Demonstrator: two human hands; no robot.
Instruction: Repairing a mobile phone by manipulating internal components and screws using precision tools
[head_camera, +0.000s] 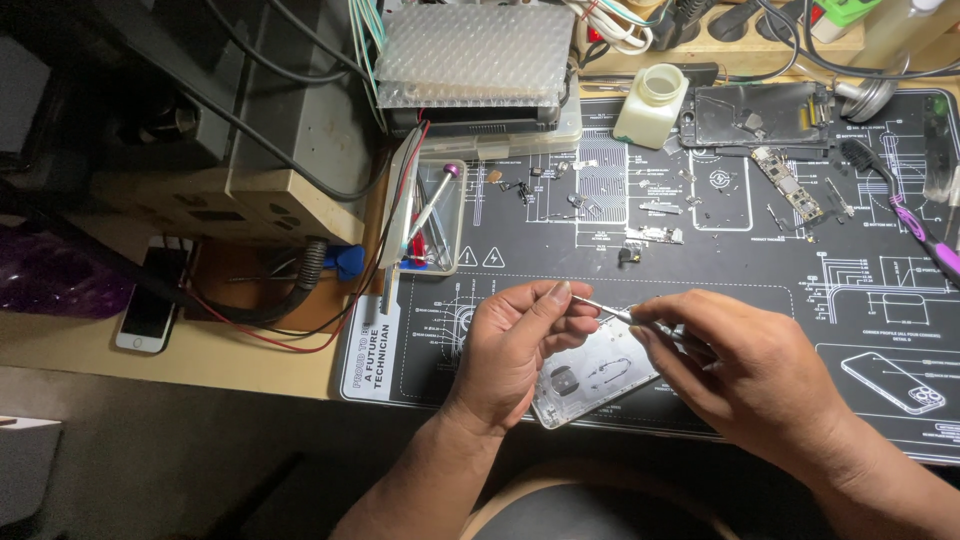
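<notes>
Both hands met over the black repair mat (700, 300) on the bench. A left hand (515, 350) pinched the silver phone housing (595, 375) by its edge, tilted up off the mat; it looked light, thin, stiff and easily scratched. The right hand (745, 365) was closed on fine tweezers (605, 308), tips just above the housing's upper edge.

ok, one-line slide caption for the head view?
Left hand steadies an opened phone shell while right hand works tweezers over it.
</notes>
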